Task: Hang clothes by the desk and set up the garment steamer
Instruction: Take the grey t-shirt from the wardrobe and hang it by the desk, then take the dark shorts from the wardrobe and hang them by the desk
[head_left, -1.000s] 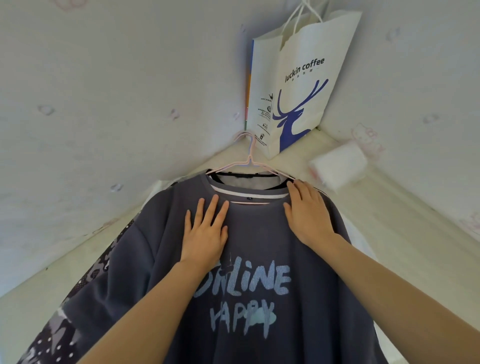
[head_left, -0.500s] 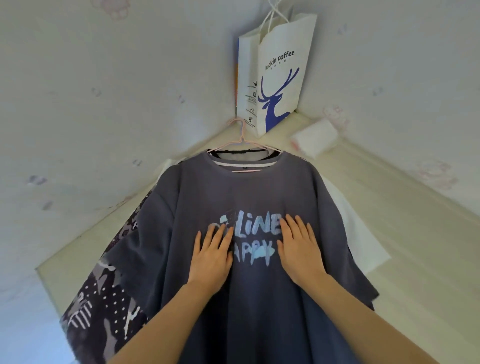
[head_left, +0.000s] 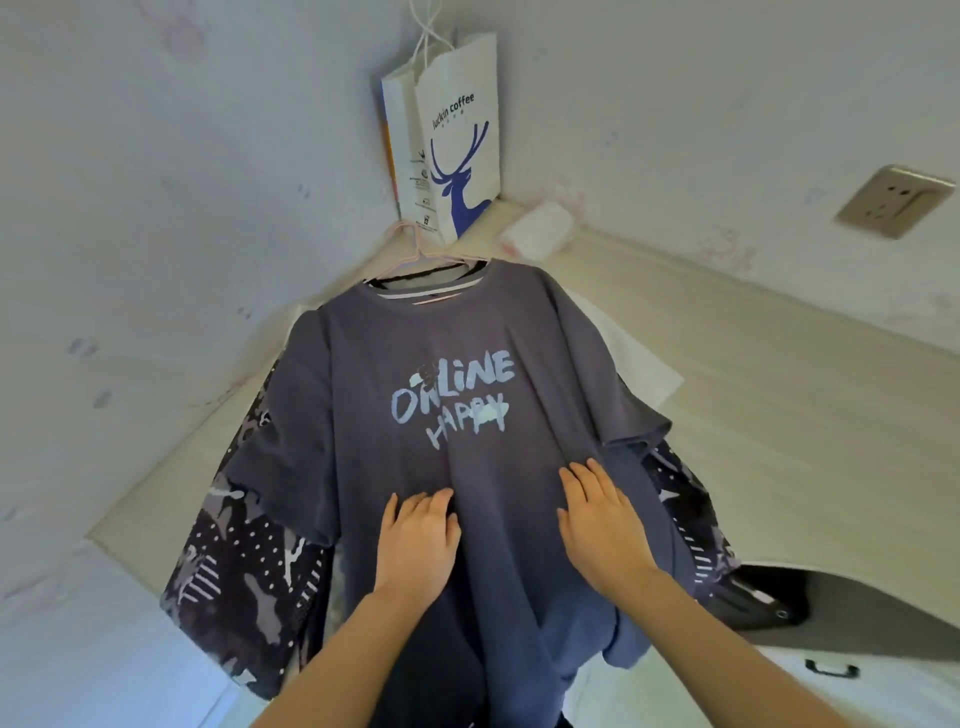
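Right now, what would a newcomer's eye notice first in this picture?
First, the grey T-shirt printed "ONLINE HAPPY", hanging in the middle on a pink hanger. Both hands, left hand and right hand, lie flat on its lower front. Above, in the wall corner, hangs a white Luckin Coffee paper bag.

The grey T-shirt (head_left: 457, 441) carries pale blue hand-painted lettering across its chest: "ONLINE" with "HAPPY" just beneath it. Above the T-shirt, the white paper bag (head_left: 457, 150) reads "luckin coffee" in dark blue over a blue deer emblem; the fine print on the bag's side is too small to read
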